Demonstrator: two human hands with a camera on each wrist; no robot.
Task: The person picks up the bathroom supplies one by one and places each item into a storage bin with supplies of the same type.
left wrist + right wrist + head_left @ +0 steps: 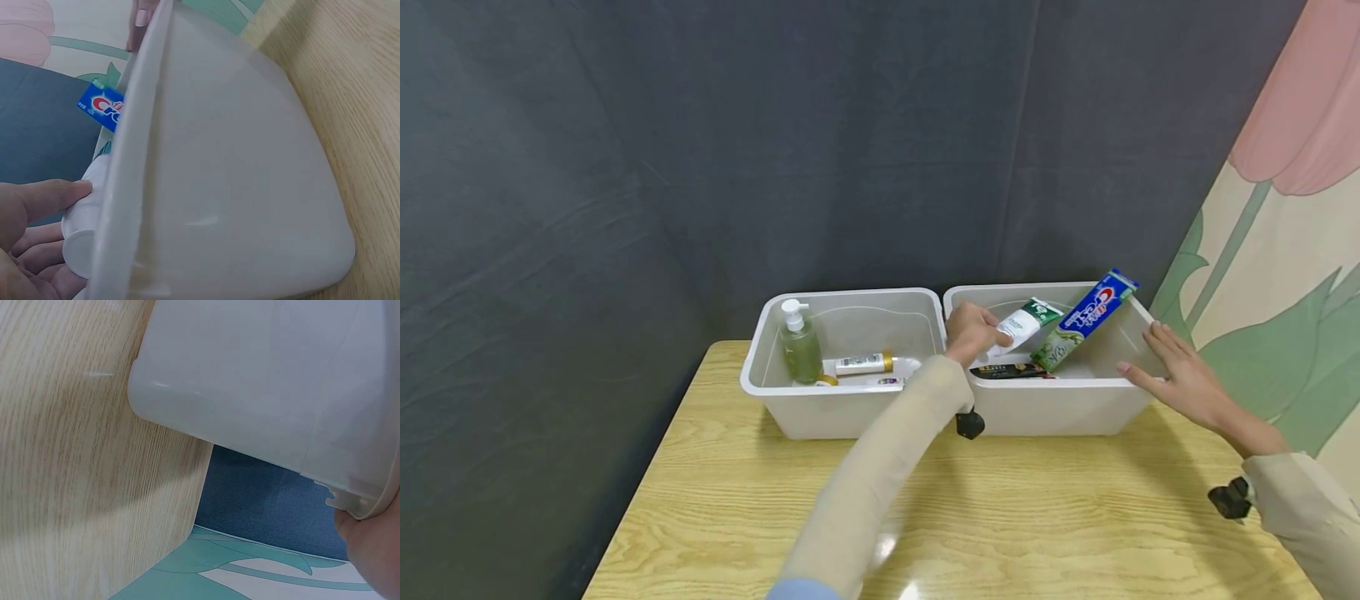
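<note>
My left hand [973, 329] reaches into the right bin [1052, 408] and grips a white-and-green squeeze tube [1019, 325] by its white end. The left wrist view shows thumb and fingers around the tube's white cap [80, 250], just past the bin's wall. Beside the tube, a blue-and-green Crest toothpaste box [1086, 319] leans up against the right side, its top above the rim. A black box [1011, 371] lies low along the front wall. My right hand [1183, 375] rests on the bin's right rim with fingers extended.
A second pale bin [827, 412] stands close on the left, holding a green pump bottle [802, 348] and a white tube with a gold cap [862, 364]. Both stand on a wooden table [737, 517] before a dark curtain [850, 167]. A flower-painted wall [1277, 275] rises at right.
</note>
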